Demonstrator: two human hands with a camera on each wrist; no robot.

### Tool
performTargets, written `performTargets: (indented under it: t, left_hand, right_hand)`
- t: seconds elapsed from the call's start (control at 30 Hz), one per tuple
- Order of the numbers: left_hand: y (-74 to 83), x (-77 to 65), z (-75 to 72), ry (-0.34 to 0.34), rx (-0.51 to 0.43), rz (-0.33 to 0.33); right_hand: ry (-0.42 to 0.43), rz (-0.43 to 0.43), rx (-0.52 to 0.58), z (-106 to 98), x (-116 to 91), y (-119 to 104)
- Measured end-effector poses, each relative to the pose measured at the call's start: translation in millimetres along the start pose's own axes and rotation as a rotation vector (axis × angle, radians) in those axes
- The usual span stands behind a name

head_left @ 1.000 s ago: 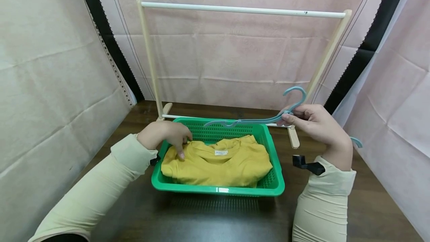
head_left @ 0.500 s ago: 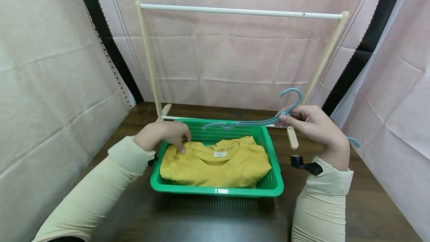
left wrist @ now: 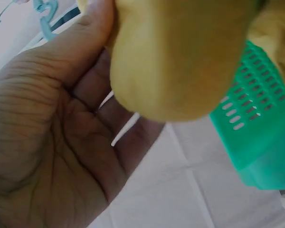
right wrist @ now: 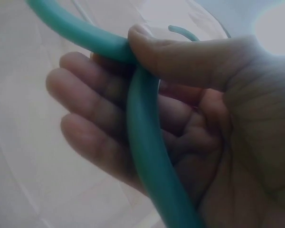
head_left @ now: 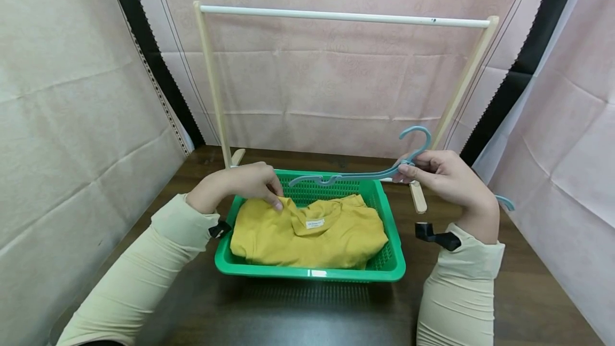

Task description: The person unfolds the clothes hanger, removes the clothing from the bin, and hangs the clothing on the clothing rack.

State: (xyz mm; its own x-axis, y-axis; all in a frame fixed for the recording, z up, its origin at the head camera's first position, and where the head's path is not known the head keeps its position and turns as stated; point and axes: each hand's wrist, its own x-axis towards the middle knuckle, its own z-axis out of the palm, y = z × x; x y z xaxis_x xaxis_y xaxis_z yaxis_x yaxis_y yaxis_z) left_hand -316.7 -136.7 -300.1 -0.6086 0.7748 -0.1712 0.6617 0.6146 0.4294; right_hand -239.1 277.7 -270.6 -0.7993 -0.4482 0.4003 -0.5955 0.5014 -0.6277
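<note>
The surface (head_left: 269,319) is dark brown and looks like wood. The light makes a shiny patch (head_left: 288,332) on it near the front. A green basket (head_left: 269,270) with lots of little holes sits around the middle. Behind the basket stands a pale rack (head_left: 213,79). Its right foot (head_left: 418,198) rests flat on the brown, just beside the basket.

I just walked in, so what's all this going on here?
A person is handling clothes with both hands. The left hand pinches a yellow shirt beside its neckline; most of the shirt lies in a green basket. The right hand holds a blue hanger below its hook, and the shirt isn't on it yet. A rack stands behind.
</note>
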Motion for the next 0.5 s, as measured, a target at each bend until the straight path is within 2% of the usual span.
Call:
performTargets:
  t: [0.13, 0.27, 0.37, 0.5]
  left_hand:
    - [7.9, -2.9, -7.1, 0.101, -0.014, 0.006]
    - [15.6, -7.2, -13.6, 0.200, 0.023, -0.062]
    - [20.1, -9.0, -16.8, 0.229, 0.048, -0.114]
    - [21.7, -8.7, -19.5, 0.259, 0.010, -0.143]
  right_hand:
    - [0.019, -0.012, -0.034, 0, -1, 0]
    - [0.026, -0.043, -0.025, -1, -1, 0]
    - [0.024, -0.056, -0.005, -2, -1, 1]
    - [0.023, -0.065, 0.008, -3, -1, 0]
